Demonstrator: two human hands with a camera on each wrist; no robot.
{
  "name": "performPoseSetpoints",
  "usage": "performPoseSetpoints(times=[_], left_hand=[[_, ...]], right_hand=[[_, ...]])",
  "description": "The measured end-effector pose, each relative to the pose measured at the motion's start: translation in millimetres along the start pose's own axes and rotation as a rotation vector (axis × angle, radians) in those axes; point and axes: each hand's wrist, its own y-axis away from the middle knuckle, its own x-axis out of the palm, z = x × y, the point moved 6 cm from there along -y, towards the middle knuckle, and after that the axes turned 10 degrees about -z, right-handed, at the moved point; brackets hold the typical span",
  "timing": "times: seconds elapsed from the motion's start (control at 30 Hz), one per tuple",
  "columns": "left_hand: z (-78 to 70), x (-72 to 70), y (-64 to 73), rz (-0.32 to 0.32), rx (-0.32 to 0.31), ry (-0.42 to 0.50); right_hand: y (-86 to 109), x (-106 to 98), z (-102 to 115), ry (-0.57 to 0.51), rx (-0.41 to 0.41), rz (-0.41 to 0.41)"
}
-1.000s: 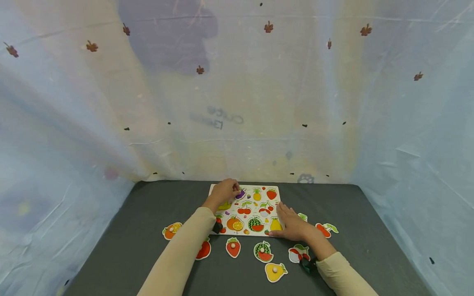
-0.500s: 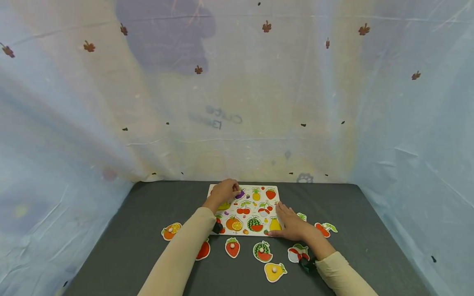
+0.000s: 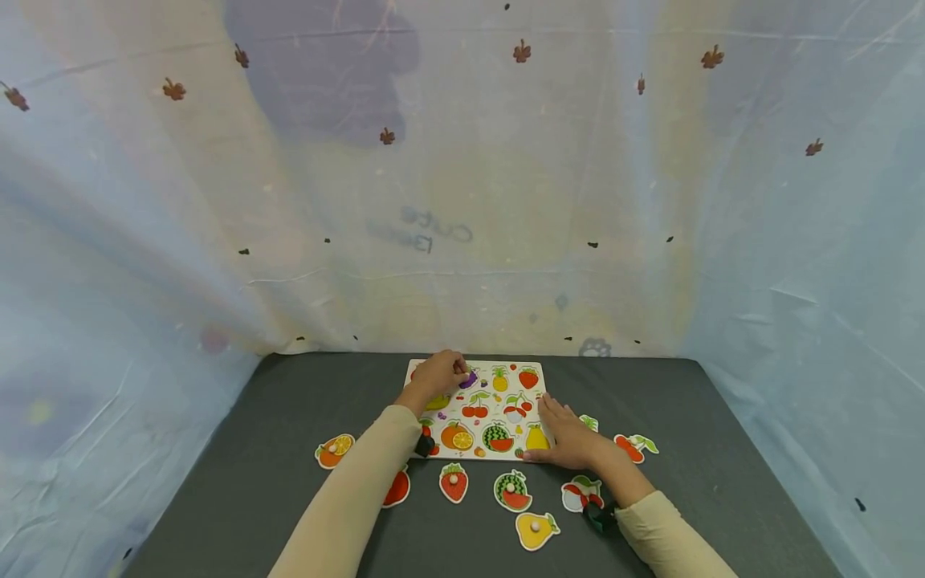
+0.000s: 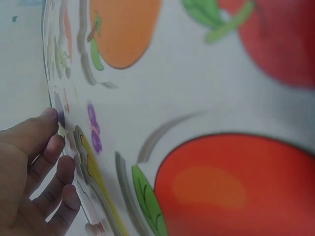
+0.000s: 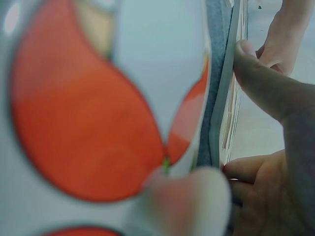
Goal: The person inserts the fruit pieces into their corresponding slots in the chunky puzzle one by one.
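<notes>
A white fruit puzzle board (image 3: pixel 491 429) lies at the far side of the dark table. My left hand (image 3: pixel 436 377) reaches over its upper left part. Thumb and index finger pinch at a purple grape puzzle piece (image 3: pixel 470 380) there; its knob is hidden. In the left wrist view the other fingers of the left hand (image 4: pixel 37 167) are loosely bent. My right hand (image 3: pixel 571 437) rests along the board's right edge with fairly straight fingers, thumb near the lower corner. The right wrist view shows the thumb of this hand (image 5: pixel 275 93) against the board's side (image 5: pixel 224 98).
Loose knobbed pieces lie in front: orange (image 3: pixel 335 451), red fruit (image 3: pixel 397 488), strawberry (image 3: pixel 454 483), watermelon (image 3: pixel 512 491), pear (image 3: pixel 536 531) and a red-and-white fruit (image 3: pixel 574 496). A cherry piece (image 3: pixel 632 449) lies right of my right hand. A patterned curtain (image 3: pixel 462 201) hangs behind the table.
The grape piece's pale edge shows less than a second ago, with the left fingers still at it. Both hands otherwise keep their places.
</notes>
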Motion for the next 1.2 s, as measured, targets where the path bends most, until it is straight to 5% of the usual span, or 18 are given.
performPoseSetpoints(times=[0.37,0.83,1.2], left_hand=[[7.3,-0.6,4.5,0.008,-0.03,0.025],[17.1,-5.5,29.4,0.046,0.149,0.041],[33.9,-20.6,56.7,0.029,0.158,-0.008]], right_hand=[[2.8,-8.2,11.1,0.025,-0.016,0.018],[2.2,-13.3,22.8,0.092,-0.04,0.032],[10.5,-33.3,29.1,0.006,-0.083,-0.097]])
